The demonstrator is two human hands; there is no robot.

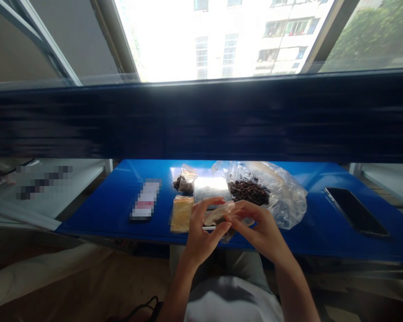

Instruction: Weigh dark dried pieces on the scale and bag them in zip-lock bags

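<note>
Bright window [174,44] behind dark blue beam [201,118] — blue tabletop [104,210] below, white shelf [70,192] left

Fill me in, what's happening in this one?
A person at a blue table has a small bag between the fingertips of the left hand and right hand; the hands partly hide what is in it. Just beyond is what looks like a scale. To its right, dark pieces lie beside crumpled clear plastic. To its left are flat yellowish bags and, behind them, bagged dark pieces.
</note>
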